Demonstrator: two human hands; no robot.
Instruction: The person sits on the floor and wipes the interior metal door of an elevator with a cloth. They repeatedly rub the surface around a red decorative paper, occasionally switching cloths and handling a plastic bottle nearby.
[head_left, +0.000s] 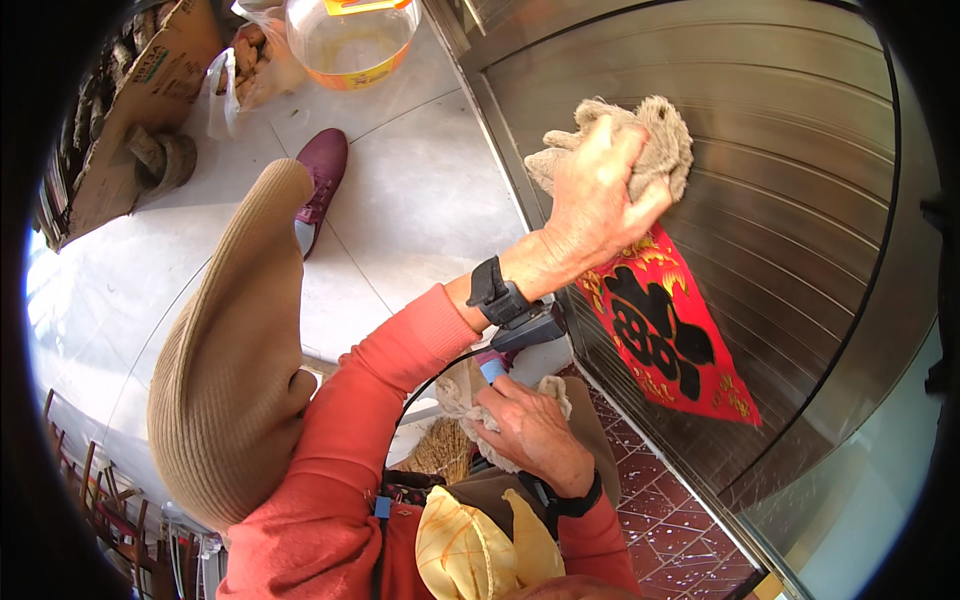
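Note:
My left hand (600, 184) holds a fluffy beige cloth (664, 142) bunched against a ribbed metal door panel (780, 187). Just below that hand, a red paper decoration (660, 330) with a black character and gold patterns hangs on the panel. Lower down, close to my lap, my right hand (532, 435) grips a second pale cloth (495, 442), partly hidden by the fingers. Both wrists wear black straps.
Upper left are a clear plastic tub (352, 56), a plastic bag of brown lumps (251, 64) and a cardboard box (142, 112) of sticks. A straw broom (442, 450) lies below. Dark red tiles (675, 517) border the metal door frame; chairs (112, 502) stand lower left.

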